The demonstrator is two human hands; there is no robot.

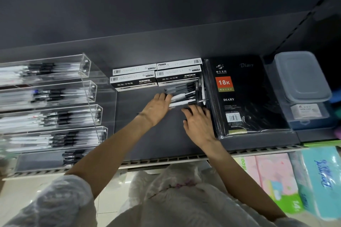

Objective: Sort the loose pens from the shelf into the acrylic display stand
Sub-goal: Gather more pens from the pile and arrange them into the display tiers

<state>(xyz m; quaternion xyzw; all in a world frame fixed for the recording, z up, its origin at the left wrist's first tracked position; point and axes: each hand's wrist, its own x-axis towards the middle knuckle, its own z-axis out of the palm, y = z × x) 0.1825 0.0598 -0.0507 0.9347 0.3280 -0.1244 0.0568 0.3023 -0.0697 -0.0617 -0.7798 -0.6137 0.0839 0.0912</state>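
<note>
A heap of loose pens (186, 92), black and white, lies on the dark shelf (147, 145) between the pen boxes and a black diary. My left hand (157, 108) reaches in from the left, its fingertips on the left ends of the pens, fingers closing around a few of them. Just below the heap, my right hand (198, 123) rests palm down with fingers spread, touching the nearest pens. At the left stands the tiered acrylic display stand (88, 94), each of its several trays holding pens.
Several white gel-pen boxes (156, 75) sit behind the heap. A wrapped black diary (245, 97) lies right of it, then a lidded grey plastic box (302, 83). Tissue packs (313, 180) fill the lower shelf at right. The shelf's slotted front edge (184, 158) runs below my hands.
</note>
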